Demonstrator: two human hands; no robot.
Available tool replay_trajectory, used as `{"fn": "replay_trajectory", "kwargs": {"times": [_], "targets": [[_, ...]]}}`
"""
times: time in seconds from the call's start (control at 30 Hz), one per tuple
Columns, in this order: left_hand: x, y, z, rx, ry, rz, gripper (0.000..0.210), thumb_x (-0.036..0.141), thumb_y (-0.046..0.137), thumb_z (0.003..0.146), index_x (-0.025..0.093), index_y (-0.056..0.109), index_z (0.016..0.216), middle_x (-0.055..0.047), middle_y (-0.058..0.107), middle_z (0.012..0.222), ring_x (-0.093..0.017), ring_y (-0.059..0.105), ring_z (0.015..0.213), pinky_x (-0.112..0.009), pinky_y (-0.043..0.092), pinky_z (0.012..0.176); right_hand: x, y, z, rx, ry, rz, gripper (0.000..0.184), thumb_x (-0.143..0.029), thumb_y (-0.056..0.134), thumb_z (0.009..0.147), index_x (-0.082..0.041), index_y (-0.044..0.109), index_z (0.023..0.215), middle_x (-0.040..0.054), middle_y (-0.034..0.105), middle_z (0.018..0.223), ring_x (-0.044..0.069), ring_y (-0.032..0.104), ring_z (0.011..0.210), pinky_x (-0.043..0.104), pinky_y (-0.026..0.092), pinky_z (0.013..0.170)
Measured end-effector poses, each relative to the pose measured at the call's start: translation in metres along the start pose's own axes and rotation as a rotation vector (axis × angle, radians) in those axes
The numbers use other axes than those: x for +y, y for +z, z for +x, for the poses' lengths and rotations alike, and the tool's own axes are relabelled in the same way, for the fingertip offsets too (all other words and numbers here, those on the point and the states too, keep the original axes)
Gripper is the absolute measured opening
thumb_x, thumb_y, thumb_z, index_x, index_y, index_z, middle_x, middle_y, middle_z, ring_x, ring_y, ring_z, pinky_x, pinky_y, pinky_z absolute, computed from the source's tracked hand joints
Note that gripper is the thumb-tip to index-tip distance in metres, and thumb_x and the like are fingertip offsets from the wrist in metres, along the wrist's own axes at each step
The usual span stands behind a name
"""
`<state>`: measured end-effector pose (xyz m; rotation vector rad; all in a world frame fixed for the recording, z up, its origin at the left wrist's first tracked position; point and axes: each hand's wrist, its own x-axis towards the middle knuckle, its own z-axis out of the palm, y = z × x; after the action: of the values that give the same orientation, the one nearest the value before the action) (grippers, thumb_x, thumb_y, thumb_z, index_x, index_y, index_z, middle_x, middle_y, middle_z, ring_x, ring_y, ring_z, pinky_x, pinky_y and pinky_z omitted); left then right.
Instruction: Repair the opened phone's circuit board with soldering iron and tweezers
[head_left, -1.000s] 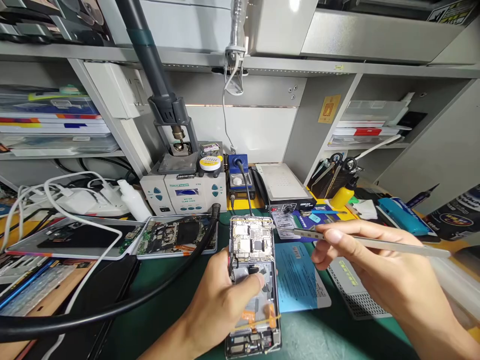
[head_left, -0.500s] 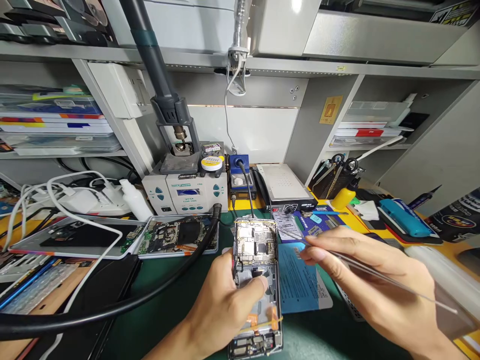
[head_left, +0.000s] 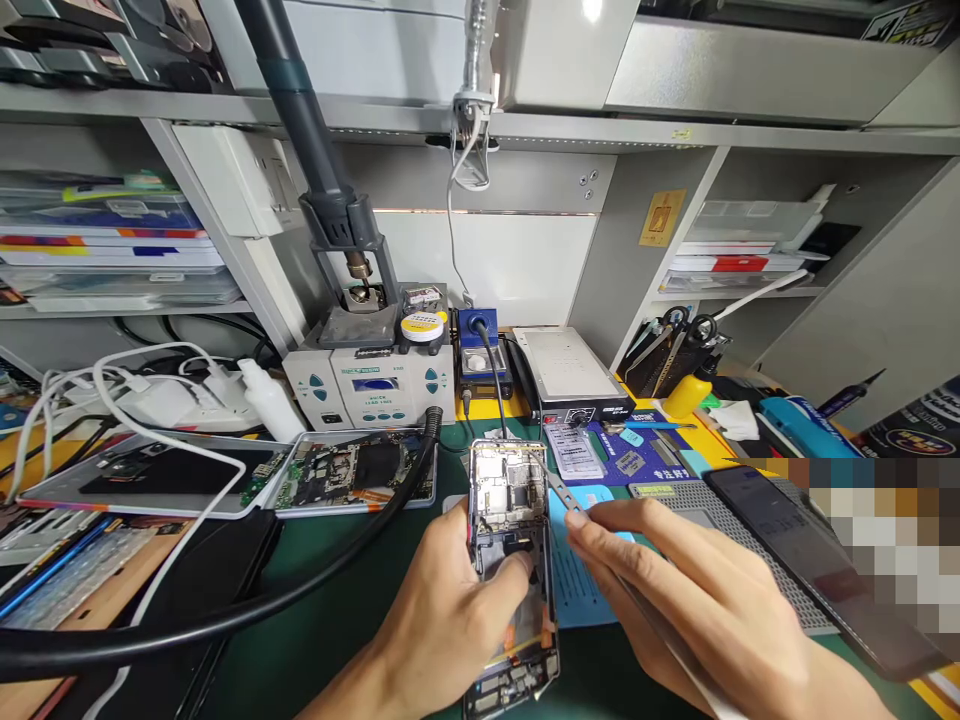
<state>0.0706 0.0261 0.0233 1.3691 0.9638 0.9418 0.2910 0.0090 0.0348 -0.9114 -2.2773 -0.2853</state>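
My left hand (head_left: 450, 610) grips an opened phone (head_left: 510, 580), its thumb pressed inside the frame. The phone's circuit board (head_left: 510, 485) is exposed at the top end, with orange flex pieces and a yellowish strip lower down. In my right hand (head_left: 697, 590), metal tweezers (head_left: 562, 492) with small holes near the front are pinched between thumb and fingers. Their tip is close to the board's upper right edge; whether it touches I cannot tell. A blue card (head_left: 581, 580) lies beneath, right of the phone.
A hot air station (head_left: 375, 390) stands behind, its black hose (head_left: 300, 610) curving across the left side. An opened device (head_left: 352, 475) lies left. On the right are a perforated plate (head_left: 675, 495) and a dark phone (head_left: 795, 560).
My right hand has moved left and turned, bringing the tweezers to the phone's upper right edge. The plate and dark phone on the right are now uncovered. My left hand keeps its hold.
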Motion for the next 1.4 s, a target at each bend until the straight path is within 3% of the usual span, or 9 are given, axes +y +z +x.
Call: {"fn": "replay_trajectory", "kwargs": {"times": [0.13,0.37,0.5,0.57,0.63,0.8,0.93,1.17,1.4], "targets": [[-0.001,0.001,0.001,-0.037,-0.041,-0.031,0.015,0.027,0.059,0.094,0.020,0.068,0.105,0.001,0.073,0.083,-0.018,0.067,0.070,-0.028,0.056,0.076,-0.002,0.000,0.002,-0.085,-0.091,0.007,0.030,-0.004,0.053,0.095,-0.007,0.063,0.123,0.0122,0.069,0.086,0.021,0.065,0.070,0.031,0.057,0.059],[-0.002,-0.002,0.002,0.027,-0.049,-0.020,0.020,0.029,0.065,0.089,0.020,0.069,0.106,-0.003,0.075,0.101,-0.024,0.068,0.099,-0.031,0.054,0.091,-0.002,-0.006,0.017,0.031,0.088,0.232,0.027,-0.004,0.061,0.093,-0.015,0.070,0.116,0.0094,0.075,0.090,0.018,0.072,0.072,0.025,0.060,0.062],[-0.003,-0.002,0.002,0.017,-0.102,-0.105,0.023,0.033,0.069,0.086,0.017,0.068,0.103,-0.006,0.072,0.096,-0.024,0.069,0.090,-0.034,0.057,0.083,0.002,-0.013,0.024,0.158,0.460,0.512,0.013,-0.015,0.072,0.091,-0.023,0.079,0.098,0.0034,0.080,0.081,0.018,0.076,0.071,0.024,0.063,0.067],[-0.004,-0.001,0.001,-0.001,-0.156,-0.163,0.022,0.035,0.070,0.085,0.017,0.065,0.097,-0.004,0.068,0.084,-0.021,0.067,0.072,-0.032,0.057,0.068,0.006,-0.015,0.026,0.190,0.706,0.787,0.004,-0.024,0.077,0.089,-0.023,0.081,0.090,0.0024,0.079,0.072,0.019,0.076,0.063,0.025,0.064,0.061],[-0.003,-0.001,0.001,-0.028,-0.193,-0.246,0.022,0.036,0.070,0.084,0.017,0.061,0.092,-0.002,0.064,0.078,-0.019,0.064,0.063,-0.033,0.057,0.061,0.012,-0.015,0.028,0.215,0.889,1.090,0.010,-0.030,0.080,0.087,-0.020,0.080,0.087,0.0037,0.077,0.068,0.020,0.075,0.057,0.026,0.063,0.054],[0.002,0.001,0.000,-0.040,-0.152,-0.251,0.022,0.034,0.070,0.083,0.017,0.058,0.088,-0.001,0.060,0.077,-0.017,0.061,0.069,-0.030,0.056,0.065,0.023,-0.012,0.032,0.172,1.112,1.493,0.017,-0.030,0.081,0.085,-0.015,0.075,0.080,0.0043,0.074,0.067,0.015,0.071,0.053,0.021,0.060,0.051],[0.002,-0.001,0.001,-0.016,-0.097,-0.167,0.017,0.031,0.067,0.085,0.017,0.058,0.086,-0.001,0.060,0.080,-0.016,0.059,0.076,-0.026,0.052,0.069,0.024,-0.011,0.034,0.157,1.218,1.596,0.018,-0.027,0.083,0.082,-0.016,0.071,0.074,0.0015,0.073,0.064,0.014,0.069,0.050,0.020,0.060,0.049],[0.000,-0.001,-0.001,-0.022,-0.079,-0.118,0.018,0.033,0.067,0.086,0.016,0.063,0.090,-0.004,0.067,0.084,-0.022,0.067,0.082,-0.033,0.056,0.077,0.024,-0.004,0.035,0.155,1.357,1.612,0.016,-0.024,0.078,0.084,-0.016,0.068,0.074,-0.0002,0.070,0.062,0.011,0.067,0.048,0.014,0.057,0.044],[-0.005,-0.002,-0.002,-0.041,-0.086,-0.048,0.027,0.038,0.066,0.088,0.014,0.068,0.100,-0.007,0.072,0.086,-0.020,0.065,0.075,-0.031,0.055,0.068,0.024,-0.005,0.038,0.173,1.430,1.608,0.012,-0.017,0.078,0.082,-0.016,0.066,0.078,0.0011,0.071,0.065,0.011,0.070,0.051,0.014,0.060,0.049]]}}
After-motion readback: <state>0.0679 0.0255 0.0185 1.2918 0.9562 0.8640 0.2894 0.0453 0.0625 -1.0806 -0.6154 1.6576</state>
